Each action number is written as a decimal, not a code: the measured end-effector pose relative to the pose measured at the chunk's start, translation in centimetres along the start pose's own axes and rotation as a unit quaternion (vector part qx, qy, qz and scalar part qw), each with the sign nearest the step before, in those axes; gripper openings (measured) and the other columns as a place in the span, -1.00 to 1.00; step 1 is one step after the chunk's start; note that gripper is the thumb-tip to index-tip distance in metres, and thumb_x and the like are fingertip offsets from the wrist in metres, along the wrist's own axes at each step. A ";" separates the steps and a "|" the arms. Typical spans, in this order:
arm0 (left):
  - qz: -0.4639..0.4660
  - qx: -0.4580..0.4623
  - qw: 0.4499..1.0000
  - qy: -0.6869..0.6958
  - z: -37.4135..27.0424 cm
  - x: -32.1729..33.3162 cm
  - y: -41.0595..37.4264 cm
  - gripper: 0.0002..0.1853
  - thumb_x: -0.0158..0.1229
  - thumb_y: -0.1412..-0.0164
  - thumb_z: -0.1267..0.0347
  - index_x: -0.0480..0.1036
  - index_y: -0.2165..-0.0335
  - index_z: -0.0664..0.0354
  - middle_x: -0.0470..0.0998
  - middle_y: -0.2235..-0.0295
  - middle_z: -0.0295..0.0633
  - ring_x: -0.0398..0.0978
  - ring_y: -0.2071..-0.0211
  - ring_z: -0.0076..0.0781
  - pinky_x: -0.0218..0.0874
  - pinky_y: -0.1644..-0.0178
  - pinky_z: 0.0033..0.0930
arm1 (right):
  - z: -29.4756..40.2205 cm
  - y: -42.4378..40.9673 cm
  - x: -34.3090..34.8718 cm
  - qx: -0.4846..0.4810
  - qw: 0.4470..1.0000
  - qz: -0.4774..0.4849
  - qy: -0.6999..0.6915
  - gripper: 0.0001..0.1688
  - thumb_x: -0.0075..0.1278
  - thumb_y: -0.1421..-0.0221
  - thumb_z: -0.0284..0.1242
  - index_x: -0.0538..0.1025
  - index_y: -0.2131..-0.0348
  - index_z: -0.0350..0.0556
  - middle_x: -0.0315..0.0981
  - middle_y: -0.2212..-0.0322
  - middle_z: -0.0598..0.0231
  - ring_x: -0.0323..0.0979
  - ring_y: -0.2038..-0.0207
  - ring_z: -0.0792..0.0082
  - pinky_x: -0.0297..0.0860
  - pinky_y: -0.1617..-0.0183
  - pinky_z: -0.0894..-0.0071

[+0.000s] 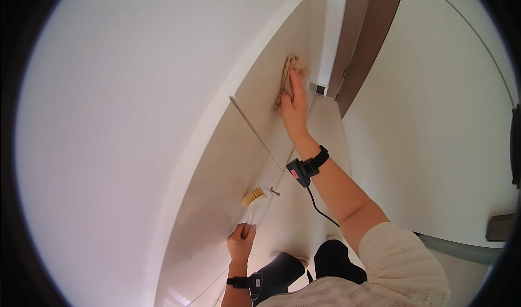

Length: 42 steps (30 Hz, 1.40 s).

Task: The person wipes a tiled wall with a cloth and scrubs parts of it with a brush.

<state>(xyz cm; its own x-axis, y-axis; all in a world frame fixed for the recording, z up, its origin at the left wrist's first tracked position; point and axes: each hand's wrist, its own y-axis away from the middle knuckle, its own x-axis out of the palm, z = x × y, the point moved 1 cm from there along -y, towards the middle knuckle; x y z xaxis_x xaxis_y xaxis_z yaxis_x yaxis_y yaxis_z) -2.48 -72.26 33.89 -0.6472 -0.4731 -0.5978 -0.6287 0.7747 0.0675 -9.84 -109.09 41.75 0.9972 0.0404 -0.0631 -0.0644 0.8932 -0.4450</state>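
My right hand (294, 105) holds a crumpled beige cloth (285, 83) flat against the tiled lower wall (260, 87), near the corner by the door frame. Lower down, my left hand (241, 242) grips the white handle of a scrubbing brush (255, 199) with tan bristles. The brush points away from me, its bristles towards the lower wall; whether they touch it I cannot tell. Just beyond the brush head, a small metal door stop (275, 192) sticks out low down. Both wrists carry black strapped devices, the right one with a cable.
A white painted wall (114, 116) rises at the left above the tiles. A brown door frame (353, 42) stands beyond my right hand, with a white door (407, 136) at the right. My legs and feet are below on the tiled floor (305, 209).
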 end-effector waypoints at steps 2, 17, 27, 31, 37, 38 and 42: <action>0.026 -0.016 0.999 0.017 1.0 0.1 0.3 -0.82 0.33 -0.04 0.40 0.47 0.49 0.24 0.27 0.74 -0.31 0.18 0.70 -0.51 0.18 0.54 -0.47 | 0.2 0.9 -0.1 0.203 0.973 0.043 -0.105 -0.28 -0.23 -0.16 -0.60 0.14 -0.31 0.03 0.03 -0.28 0.06 0.02 -0.31 0.24 0.05 -0.30 0.37; 0.131 -0.017 0.988 -0.080 0.4 2.3 -0.4 -0.81 0.30 -0.10 0.29 0.53 0.39 0.17 0.46 0.65 -0.16 0.43 0.64 -0.28 0.31 0.47 -0.34 | -8.0 1.5 -1.0 0.146 0.980 -0.063 -0.122 -0.34 -0.30 -0.25 -0.57 0.11 -0.31 0.05 0.18 -0.19 0.05 0.18 -0.18 0.29 0.13 -0.22 0.40; 0.160 -0.028 0.982 -0.099 0.8 0.8 5.3 -0.73 0.20 -0.18 0.14 0.53 0.34 0.11 0.57 0.47 -0.08 0.54 0.42 0.00 0.37 0.34 -0.17 | -15.4 3.5 -1.8 0.393 0.901 -0.061 -0.172 -0.40 -0.44 -0.33 -0.43 0.10 -0.32 0.12 0.39 0.06 0.07 0.41 0.18 0.35 0.37 0.16 0.41; 0.220 0.022 0.963 -0.156 -3.4 -0.5 3.9 -0.73 0.06 -0.26 0.15 0.47 0.26 0.10 0.54 0.32 -0.12 0.51 0.34 0.08 0.34 0.32 -0.06 | -16.0 5.1 -4.0 0.484 0.814 -0.062 -0.316 -0.36 -0.37 -0.37 -0.32 0.00 -0.35 0.02 0.25 -0.16 0.09 0.34 -0.06 0.26 0.33 -0.10 0.42; 0.192 0.098 0.951 -0.222 -2.3 -5.9 7.4 -0.74 0.02 -0.28 0.15 0.46 0.21 0.05 0.53 0.26 -0.15 0.52 0.32 0.04 0.35 0.29 -0.01 | 7.0 9.6 -2.9 0.293 0.889 -0.034 -0.351 -0.33 -0.29 -0.28 -0.50 0.05 -0.34 -0.05 0.02 -0.29 0.10 0.08 -0.29 0.25 0.06 -0.32 0.43; 0.195 0.097 0.954 -0.204 -2.0 -6.6 8.8 -0.74 0.03 -0.28 0.15 0.46 0.21 0.05 0.54 0.28 -0.15 0.52 0.32 0.04 0.35 0.29 -0.01 | 10.8 10.4 -3.9 0.246 0.913 -0.029 -0.325 -0.32 -0.29 -0.27 -0.51 0.04 -0.34 -0.04 0.00 -0.30 0.11 0.05 -0.30 0.24 0.04 -0.33 0.42; 0.183 0.116 0.958 -0.188 -0.5 -9.8 13.6 -0.72 0.08 -0.26 0.12 0.44 0.23 0.08 0.56 0.33 -0.09 0.53 0.33 0.04 0.36 0.30 0.00 | 18.9 13.8 -5.1 0.114 0.966 -0.006 -0.231 -0.28 -0.32 -0.29 -0.51 -0.05 -0.37 0.09 -0.08 -0.33 0.13 0.01 -0.32 0.28 0.01 -0.33 0.46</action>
<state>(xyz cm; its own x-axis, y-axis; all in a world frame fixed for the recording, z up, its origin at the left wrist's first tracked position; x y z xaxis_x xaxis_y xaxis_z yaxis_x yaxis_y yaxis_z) -4.94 -57.32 41.06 -0.5767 -0.0014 -0.8170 -0.2495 0.9525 0.1745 -15.06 -88.56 52.81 0.9122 0.1783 0.3689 -0.0958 0.9682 -0.2310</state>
